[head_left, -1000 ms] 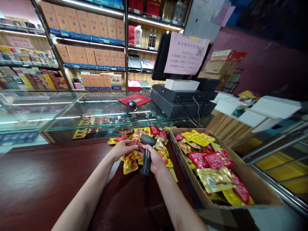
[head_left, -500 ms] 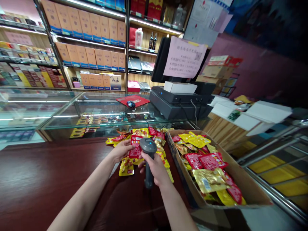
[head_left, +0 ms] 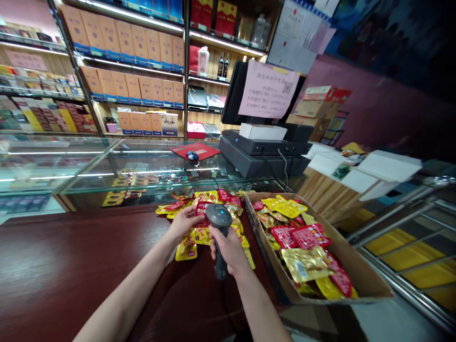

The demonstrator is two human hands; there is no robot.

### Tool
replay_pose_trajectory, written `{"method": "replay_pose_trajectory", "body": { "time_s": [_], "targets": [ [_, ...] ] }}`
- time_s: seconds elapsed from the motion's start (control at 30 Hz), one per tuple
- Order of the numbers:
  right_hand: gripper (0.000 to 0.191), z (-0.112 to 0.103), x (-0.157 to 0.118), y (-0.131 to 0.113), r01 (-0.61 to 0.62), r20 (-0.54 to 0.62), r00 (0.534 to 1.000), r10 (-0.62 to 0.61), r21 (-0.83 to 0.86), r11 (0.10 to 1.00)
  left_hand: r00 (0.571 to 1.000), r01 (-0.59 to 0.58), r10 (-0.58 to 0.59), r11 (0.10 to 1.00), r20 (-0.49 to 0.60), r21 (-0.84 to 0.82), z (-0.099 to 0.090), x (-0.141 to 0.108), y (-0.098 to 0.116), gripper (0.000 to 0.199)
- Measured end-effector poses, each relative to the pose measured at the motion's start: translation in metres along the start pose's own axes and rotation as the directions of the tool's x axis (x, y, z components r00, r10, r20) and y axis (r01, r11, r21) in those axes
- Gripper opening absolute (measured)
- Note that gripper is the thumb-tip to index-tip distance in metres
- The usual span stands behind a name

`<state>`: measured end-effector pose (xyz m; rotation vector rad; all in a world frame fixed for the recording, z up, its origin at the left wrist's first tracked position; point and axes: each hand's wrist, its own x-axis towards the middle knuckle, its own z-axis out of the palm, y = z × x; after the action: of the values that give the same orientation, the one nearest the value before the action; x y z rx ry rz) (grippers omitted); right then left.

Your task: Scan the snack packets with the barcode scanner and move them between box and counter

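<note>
My right hand [head_left: 228,247] is wrapped round the handle of a dark grey barcode scanner [head_left: 218,216], its head pointing away from me. Pinched in my left hand [head_left: 185,223] is a red snack packet [head_left: 202,209], held close to the scanner's head, which hides part of it. Below and behind both hands lies a loose pile of yellow, red and gold snack packets [head_left: 186,248] on the dark red tabletop [head_left: 89,266]. To the right of the pile stands an open cardboard box [head_left: 261,247] with more such packets inside.
A glass counter [head_left: 142,183] runs behind the table, bearing a red mouse pad [head_left: 206,151] with a mouse [head_left: 193,156]. Further right are a monitor [head_left: 235,95] and a dark cash drawer [head_left: 245,159]. Metal rails [head_left: 402,270] stand at the right, and shelves of boxes [head_left: 131,88] line the back.
My left hand has shifted slightly right and up with the red packet, so more of it is behind the scanner head. The scanner stays almost in place. The view has turned a little.
</note>
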<state>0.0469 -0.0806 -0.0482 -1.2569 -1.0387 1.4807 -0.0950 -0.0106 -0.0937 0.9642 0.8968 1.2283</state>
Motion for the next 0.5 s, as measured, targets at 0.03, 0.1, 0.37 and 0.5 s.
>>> {"method": "replay_pose_trajectory", "body": {
  "time_s": [0.03, 0.1, 0.37, 0.5],
  "targets": [
    [0.028, 0.0000, 0.0004, 0.0009, 0.008, 0.004, 1.000, -0.008, 0.001, 1.000, 1.000, -0.006, 0.006, 1.000, 0.007, -0.003, 0.0000, -0.0002, 0.0005, 0.040],
    [0.029, 0.0001, 0.0009, 0.0026, 0.013, 0.013, 1.000, -0.013, 0.010, 1.000, 1.000, -0.016, 0.016, 1.000, 0.021, -0.002, -0.0005, -0.0004, 0.0008, 0.039],
    [0.029, -0.0002, -0.0005, 0.0021, 0.029, 0.007, 1.000, -0.029, 0.016, 0.999, 1.000, 0.009, -0.009, 1.000, 0.021, -0.007, -0.0013, -0.0004, 0.0012, 0.040],
    [0.032, -0.0045, 0.0018, 0.0043, 0.170, -0.169, 0.971, -0.167, 0.002, 0.986, 0.997, 0.080, -0.079, 0.995, 0.022, -0.051, 0.0022, -0.0022, 0.0042, 0.045]
  ]
}}
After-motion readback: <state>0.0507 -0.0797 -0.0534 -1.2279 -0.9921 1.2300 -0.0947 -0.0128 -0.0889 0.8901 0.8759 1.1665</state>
